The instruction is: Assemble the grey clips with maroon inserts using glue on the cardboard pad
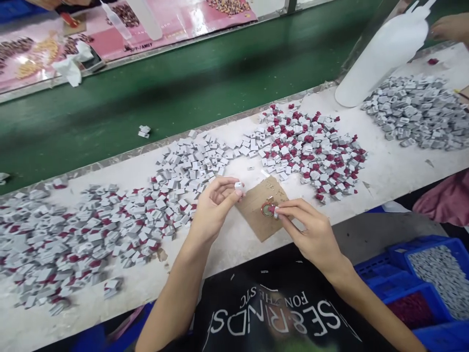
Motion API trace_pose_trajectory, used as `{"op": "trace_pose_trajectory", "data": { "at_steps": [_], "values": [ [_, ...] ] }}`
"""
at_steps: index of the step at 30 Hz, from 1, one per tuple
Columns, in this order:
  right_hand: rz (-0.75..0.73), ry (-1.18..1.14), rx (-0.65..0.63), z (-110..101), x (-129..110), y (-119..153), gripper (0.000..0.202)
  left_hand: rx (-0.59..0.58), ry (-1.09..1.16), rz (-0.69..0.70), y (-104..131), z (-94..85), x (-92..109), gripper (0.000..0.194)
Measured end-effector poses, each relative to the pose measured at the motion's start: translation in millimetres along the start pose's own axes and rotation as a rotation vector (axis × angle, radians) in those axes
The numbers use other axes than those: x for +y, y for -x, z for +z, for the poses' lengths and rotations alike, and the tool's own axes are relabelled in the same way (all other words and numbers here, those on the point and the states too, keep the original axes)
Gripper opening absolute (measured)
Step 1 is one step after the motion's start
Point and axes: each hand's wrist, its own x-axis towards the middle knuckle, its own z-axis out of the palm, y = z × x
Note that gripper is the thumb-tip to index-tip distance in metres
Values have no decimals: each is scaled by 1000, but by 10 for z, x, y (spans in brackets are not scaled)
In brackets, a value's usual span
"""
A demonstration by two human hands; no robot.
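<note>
A small dark-red piece (272, 209), showing a pale part at one end, is being held over the cardboard square (261, 229), at the edge of a round green patch with a reddish rim (267, 209). The right hand (311, 230) is gripping this piece between thumb and fingertips, the other fingers lying close together. The left hand (216, 203) is pinching a small white-gray block (239, 186) between thumb and index finger, its remaining fingers curling loosely; it is hovering near the cardboard's left corner.

The cardboard is lying flat on the white surface (229, 252), with small crumbs scattering across its far part. Beyond the left hand, a heap of gray blocks (194, 159) is spreading; farther left, a broad heap of gray and dark-red pieces (80, 234) is extending toward the near edge. To the right, a mixed heap of gray and dark-red pieces (311, 146) is lying beyond the right hand, and a gray heap (421, 115) is occupying the far right, beside a leaning white squeeze bottle (384, 58).

Behind the surface, a green belt (176, 98) is running across, carrying a small cluster of blocks (144, 131). Beyond it, a pink sheet (179, 22) is bearing small pieces and bottles. At upper right, another person's hand (452, 28) is showing. At lower right, blue bins (439, 240) are containing gray and dark-red pieces.
</note>
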Motion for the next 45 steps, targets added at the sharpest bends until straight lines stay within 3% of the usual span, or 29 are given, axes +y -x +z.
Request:
{"op": "trace_pose_trajectory", "data": {
  "at_steps": [5,14,27,30,37,45],
  "values": [
    [-51,52,-66,13,-18,-9,23,-31,-27,-47,60,98,-27,29],
    [-82,124,-55,-18,-39,-12,26,-63,-73,-65,110,151,-44,25],
    [-57,42,-122,-50,-55,-80,23,-79,-77,-41,56,209,-51,25],
    [24,-58,-64,-69,-85,-130,18,-80,-76,-38,43,219,-15,25],
    [288,-535,256,-41,40,-382,2,-191,-7,-18,-66,362,177,30],
    [373,-724,244,-13,66,-485,18,-272,124,-29,-128,524,272,30]
  ]
}}
